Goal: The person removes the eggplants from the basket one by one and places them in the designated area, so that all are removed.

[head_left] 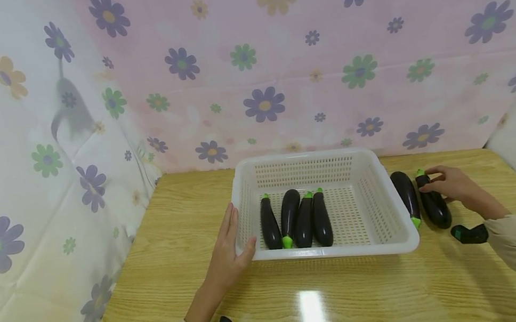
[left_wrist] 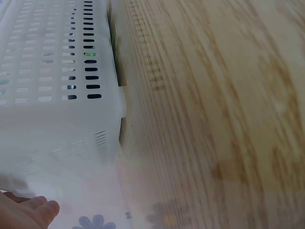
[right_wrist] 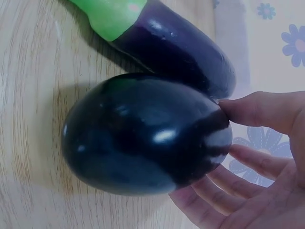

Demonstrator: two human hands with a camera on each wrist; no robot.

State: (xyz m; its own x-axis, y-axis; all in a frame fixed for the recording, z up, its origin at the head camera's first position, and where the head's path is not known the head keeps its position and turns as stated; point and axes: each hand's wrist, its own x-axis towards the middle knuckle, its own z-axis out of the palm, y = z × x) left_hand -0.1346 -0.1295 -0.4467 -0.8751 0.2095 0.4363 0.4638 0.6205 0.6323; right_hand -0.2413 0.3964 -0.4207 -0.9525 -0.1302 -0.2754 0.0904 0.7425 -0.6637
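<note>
A white plastic basket (head_left: 332,250) with slotted walls stands on the table, and several dark eggplants (head_left: 321,220) lie side by side in its left half. My left hand (head_left: 227,250) rests against the basket's front left corner with its fingers straight; the left wrist view catches only some fingertips (left_wrist: 47,210) beside the basket wall (left_wrist: 57,124). To the right of the basket, my right hand (head_left: 454,183) holds an eggplant (head_left: 435,209) near its green stem end, thumb on one side and fingers on the other. Another eggplant (right_wrist: 178,47) lies close beside the held one.
The wooden table (head_left: 182,288) extends in front of the basket and to both sides. Behind it hangs a flowered cloth (head_left: 228,78), with more cloth at the left and right. Black devices (head_left: 470,234) are worn at both wrists.
</note>
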